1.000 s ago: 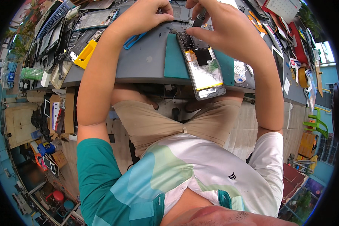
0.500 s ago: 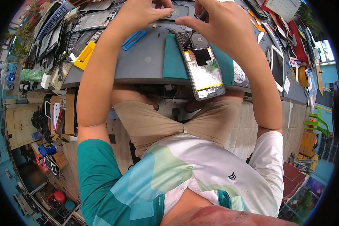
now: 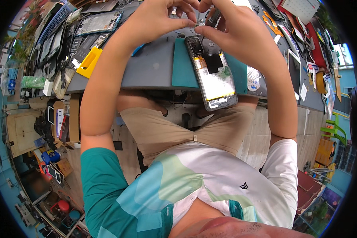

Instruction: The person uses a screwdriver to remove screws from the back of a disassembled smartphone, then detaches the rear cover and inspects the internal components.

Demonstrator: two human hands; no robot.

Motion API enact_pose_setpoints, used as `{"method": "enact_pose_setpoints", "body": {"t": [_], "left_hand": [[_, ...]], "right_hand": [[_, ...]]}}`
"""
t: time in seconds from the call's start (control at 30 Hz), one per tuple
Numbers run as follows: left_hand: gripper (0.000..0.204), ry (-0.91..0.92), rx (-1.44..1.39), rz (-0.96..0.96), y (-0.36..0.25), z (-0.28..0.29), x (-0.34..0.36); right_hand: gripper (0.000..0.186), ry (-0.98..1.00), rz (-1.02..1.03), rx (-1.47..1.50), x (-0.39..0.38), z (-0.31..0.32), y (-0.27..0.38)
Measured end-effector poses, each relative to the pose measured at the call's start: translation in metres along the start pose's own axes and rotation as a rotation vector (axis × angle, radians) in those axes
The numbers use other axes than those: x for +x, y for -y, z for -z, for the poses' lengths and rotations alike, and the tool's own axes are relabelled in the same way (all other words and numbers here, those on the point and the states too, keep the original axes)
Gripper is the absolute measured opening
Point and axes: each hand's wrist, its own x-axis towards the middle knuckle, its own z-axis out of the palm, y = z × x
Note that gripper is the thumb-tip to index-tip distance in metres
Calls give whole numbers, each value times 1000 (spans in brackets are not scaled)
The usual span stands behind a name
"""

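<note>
My left hand (image 3: 156,20) and my right hand (image 3: 236,33) meet at the top of the view, their thumb tips nearly touching. Curled fingers and thumb on the left pinch at something too small to make out. A dark cylindrical tool handle (image 3: 214,18) is gripped in my right hand; its working end is hidden. Below them lies a smartphone (image 3: 201,81) with its back cover off, showing the camera block, a black square and a pale battery. It rests slightly tilted on a teal mat (image 3: 181,67), its lower end past the table's front edge.
To the left are a yellow plastic frame (image 3: 90,62), a blue basket (image 3: 53,23) and piled phone parts. On the right lie an orange flex piece (image 3: 270,24), a white tablet-like panel (image 3: 293,73) and a tape roll (image 3: 319,81). The grey table's (image 3: 146,71) edge runs above my lap.
Both hands have come closer together, the left moving right and slightly down. My left arm now covers most of the blue plastic frame. The smartphone has barely shifted.
</note>
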Motion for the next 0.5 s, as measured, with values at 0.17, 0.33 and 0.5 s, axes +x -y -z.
{"method": "enact_pose_setpoints", "body": {"t": [0.17,0.33,0.5], "left_hand": [[39,57,-82,60,-3,-2,1],[59,104,-166,135,-9,-5,2],[68,79,-238,65,-1,-4,-1]], "right_hand": [[36,-173,-205,424,0,-6,-20],[41,-351,-110,423,-8,-16,-35],[45,-359,82,332,-9,-24,-41]]}}
